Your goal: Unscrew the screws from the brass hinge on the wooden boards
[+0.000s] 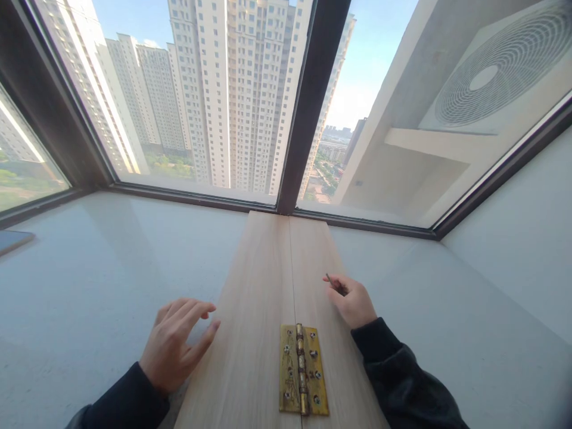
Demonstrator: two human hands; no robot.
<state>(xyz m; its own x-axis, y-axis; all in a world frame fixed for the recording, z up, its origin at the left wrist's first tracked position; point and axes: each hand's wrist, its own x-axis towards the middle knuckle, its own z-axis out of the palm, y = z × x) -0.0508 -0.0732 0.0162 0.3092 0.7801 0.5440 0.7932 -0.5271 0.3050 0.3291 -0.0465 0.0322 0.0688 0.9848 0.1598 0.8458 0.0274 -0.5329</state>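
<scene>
While both hands work over it, the pair of light wood boards [268, 298] lies flat on the grey sill [111, 268], butted edge to edge, seam running from the window frame [308, 107] back toward the person. Brass hinge [302, 369] straddles that seam at the near end of the boards: tarnished yellow, opened flat, knuckle on the seam, one leaf on each board, screw heads visible in several holes. Left hand [176, 345] sits at the boards' left edge, beside the hinge, fingers spread loosely, nothing in it, thumb on the wood. Right hand [353, 301] rests on the right board, just beyond the hinge, fingers pinched narrow on a small thin dark pin [329, 278], likely a screw; too small to confirm.
</scene>
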